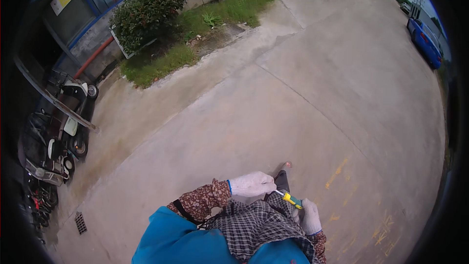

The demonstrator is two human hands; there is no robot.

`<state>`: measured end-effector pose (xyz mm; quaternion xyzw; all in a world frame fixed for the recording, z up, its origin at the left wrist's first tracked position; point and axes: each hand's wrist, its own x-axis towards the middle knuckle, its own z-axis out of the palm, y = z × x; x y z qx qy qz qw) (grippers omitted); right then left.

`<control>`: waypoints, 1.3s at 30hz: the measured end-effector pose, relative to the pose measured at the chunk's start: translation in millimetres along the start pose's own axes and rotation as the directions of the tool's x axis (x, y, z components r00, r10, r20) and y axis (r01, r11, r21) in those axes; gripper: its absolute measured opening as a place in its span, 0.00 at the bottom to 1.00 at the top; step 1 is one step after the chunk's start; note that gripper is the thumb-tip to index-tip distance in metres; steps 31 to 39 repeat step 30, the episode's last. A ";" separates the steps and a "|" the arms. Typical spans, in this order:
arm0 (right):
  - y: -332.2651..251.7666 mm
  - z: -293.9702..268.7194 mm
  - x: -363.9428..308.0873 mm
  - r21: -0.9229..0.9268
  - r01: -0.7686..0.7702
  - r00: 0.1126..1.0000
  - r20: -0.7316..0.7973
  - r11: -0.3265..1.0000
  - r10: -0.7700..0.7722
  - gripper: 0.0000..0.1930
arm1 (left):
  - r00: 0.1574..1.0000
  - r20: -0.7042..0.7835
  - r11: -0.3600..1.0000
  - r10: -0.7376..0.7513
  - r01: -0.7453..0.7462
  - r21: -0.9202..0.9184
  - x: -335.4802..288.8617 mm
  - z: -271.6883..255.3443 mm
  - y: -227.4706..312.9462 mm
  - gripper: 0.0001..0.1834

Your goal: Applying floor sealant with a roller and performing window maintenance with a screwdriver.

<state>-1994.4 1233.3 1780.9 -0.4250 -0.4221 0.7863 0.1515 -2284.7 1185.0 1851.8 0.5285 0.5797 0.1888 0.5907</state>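
Observation:
A screwdriver (291, 199) with a yellow and green handle and a thin metal shaft is held in front of my body. My right hand (309, 217), in a white knit glove, grips the green end of its handle. The white-gloved left hand (252, 184) has its fingers pinched together at the tip of the shaft. Whether anything else sits between those fingers is hidden. Below both hands lies a black and white checked apron (259, 222) over my lap.
Parked scooters (68, 112) line the left side beside a metal post (58, 105). A bush (146, 14) grows on a grass strip by the building. A blue car (424, 43) stands far right. A drain grate (80, 223) lies in the concrete at lower left.

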 end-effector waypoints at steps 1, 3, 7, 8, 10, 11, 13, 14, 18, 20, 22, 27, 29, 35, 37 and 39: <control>-5.7 -1.0 12.3 -0.004 0.027 1.000 0.005 1.000 -0.027 0.21 | 1.000 0.001 1.000 -0.008 0.008 0.000 6.4 -7.2 -0.7 0.15; -21.6 0.7 30.2 0.058 0.041 0.999 0.012 0.998 -0.041 0.20 | 0.975 0.027 0.939 -0.220 0.219 -0.265 14.9 -17.9 -5.2 0.16; -71.0 -13.7 81.1 -0.038 0.018 0.997 0.071 0.999 -0.015 0.16 | 0.980 -0.139 0.968 -0.141 0.107 -0.226 24.3 -49.7 31.5 0.15; -93.9 -12.9 97.9 -0.092 0.083 0.989 0.133 0.992 -0.070 0.14 | 0.979 -0.144 0.967 -0.143 0.107 -0.231 29.0 -57.7 29.0 0.15; -133.7 -10.6 126.3 -0.201 0.136 0.964 0.254 0.970 -0.082 0.12 | 0.955 -0.224 0.940 -0.192 0.114 -0.322 33.2 -75.7 15.3 0.14; -145.3 -7.3 138.7 -0.206 0.134 0.963 0.256 0.969 -0.079 0.12 | 0.955 -0.226 0.939 -0.192 0.112 -0.326 34.0 -81.7 9.4 0.14; -163.2 0.2 162.6 -0.473 0.283 0.929 0.352 0.835 -0.116 0.16 | 0.923 -0.304 0.853 -0.238 0.049 -0.519 34.1 -90.3 -0.9 0.14; -168.4 -0.5 177.4 -0.530 0.311 0.918 0.383 0.789 -0.104 0.20 | 0.912 -0.320 0.832 -0.258 0.041 -0.553 37.2 -95.8 -2.6 0.14; -177.9 0.7 215.2 -0.447 0.365 0.902 0.386 0.816 -0.192 0.15 | 0.911 -0.349 0.877 -0.222 0.030 -0.479 60.3 -119.5 -9.7 0.14; -178.2 -9.4 226.5 -0.393 0.272 0.936 0.318 0.878 -0.147 0.14 | 0.929 -0.311 0.883 -0.200 0.034 -0.467 85.7 -132.9 -14.4 0.16; -188.8 -14.0 227.4 -0.328 0.160 0.964 0.254 0.931 -0.076 0.14 | 0.942 -0.255 0.871 -0.216 0.068 -0.487 104.2 -153.3 -6.0 0.16; -230.6 -38.1 246.4 -0.081 0.055 0.981 0.188 0.995 -0.039 0.16 | 0.964 -0.193 0.935 -0.184 0.111 -0.338 162.0 -207.4 38.2 0.17; -214.7 -50.3 245.9 -0.102 0.059 0.992 0.121 0.993 -0.047 0.22 | 0.988 -0.096 0.969 -0.121 0.097 -0.227 176.1 -206.8 45.0 0.17; -206.0 -57.6 249.2 -0.073 0.012 0.996 0.083 0.997 -0.006 0.23 | 0.988 -0.094 0.969 -0.122 0.098 -0.227 177.3 -208.0 45.7 0.17; -206.0 -57.6 249.2 -0.073 0.012 0.996 0.083 0.997 -0.006 0.23 | 0.988 -0.094 0.969 -0.122 0.098 -0.227 177.3 -208.0 45.7 0.17; -206.0 -57.6 249.2 -0.073 0.012 0.996 0.083 0.997 -0.006 0.23 | 0.988 -0.094 0.969 -0.122 0.098 -0.227 177.3 -208.0 45.7 0.17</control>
